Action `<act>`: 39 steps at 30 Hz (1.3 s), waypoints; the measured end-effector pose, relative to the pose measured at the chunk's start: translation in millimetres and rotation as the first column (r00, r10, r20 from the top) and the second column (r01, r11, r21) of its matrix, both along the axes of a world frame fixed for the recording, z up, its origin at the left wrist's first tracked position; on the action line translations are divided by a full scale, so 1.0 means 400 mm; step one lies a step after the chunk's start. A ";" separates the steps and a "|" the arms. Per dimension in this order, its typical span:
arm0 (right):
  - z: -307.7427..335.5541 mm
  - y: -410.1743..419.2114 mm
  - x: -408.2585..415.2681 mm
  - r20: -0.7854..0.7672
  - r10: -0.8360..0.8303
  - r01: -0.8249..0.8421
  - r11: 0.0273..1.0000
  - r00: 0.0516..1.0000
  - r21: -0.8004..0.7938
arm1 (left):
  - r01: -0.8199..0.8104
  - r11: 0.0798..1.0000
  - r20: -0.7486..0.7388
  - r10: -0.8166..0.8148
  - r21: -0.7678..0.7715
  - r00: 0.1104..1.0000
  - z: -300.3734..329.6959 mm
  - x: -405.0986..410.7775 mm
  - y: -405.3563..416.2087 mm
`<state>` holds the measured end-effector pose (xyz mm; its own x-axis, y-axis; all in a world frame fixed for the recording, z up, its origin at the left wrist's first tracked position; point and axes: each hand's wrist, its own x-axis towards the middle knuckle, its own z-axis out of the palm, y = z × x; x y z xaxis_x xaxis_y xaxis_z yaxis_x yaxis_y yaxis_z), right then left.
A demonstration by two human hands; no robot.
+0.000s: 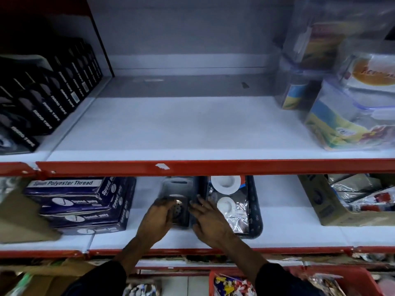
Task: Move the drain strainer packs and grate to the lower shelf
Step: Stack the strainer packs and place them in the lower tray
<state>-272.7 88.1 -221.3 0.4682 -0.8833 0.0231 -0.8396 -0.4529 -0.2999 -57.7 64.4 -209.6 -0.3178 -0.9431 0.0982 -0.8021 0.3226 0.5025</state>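
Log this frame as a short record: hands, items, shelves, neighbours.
left hand: on the grey pack, grip around its left side
right hand: resting between the grey pack and the dark tray
tray contents: clear packs with white round strainers
lower shelf: holds pack and tray
upper shelf: middle bare
left neighbour: thread boxes
right neighbour: cardboard box

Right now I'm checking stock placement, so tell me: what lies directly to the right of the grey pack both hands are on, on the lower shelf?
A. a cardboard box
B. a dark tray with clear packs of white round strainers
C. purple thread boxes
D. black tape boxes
B: the dark tray of strainer packs sits just right of the grey pack under the left hand and right hand.
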 end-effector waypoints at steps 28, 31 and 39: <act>0.075 0.128 -0.033 -0.447 -0.192 0.278 0.951 0.874 0.136 | 0.106 0.954 0.263 -0.182 0.279 0.947 -0.048 0.028 0.073; 0.076 0.140 -0.047 -0.486 -0.170 0.263 0.956 0.857 0.129 | 0.097 0.956 0.297 -0.180 0.276 0.938 -0.038 0.012 0.093; 0.100 0.196 -0.076 -0.469 -0.049 0.178 0.956 0.882 0.234 | 0.102 0.946 0.351 -0.212 0.306 0.912 -0.032 0.004 0.188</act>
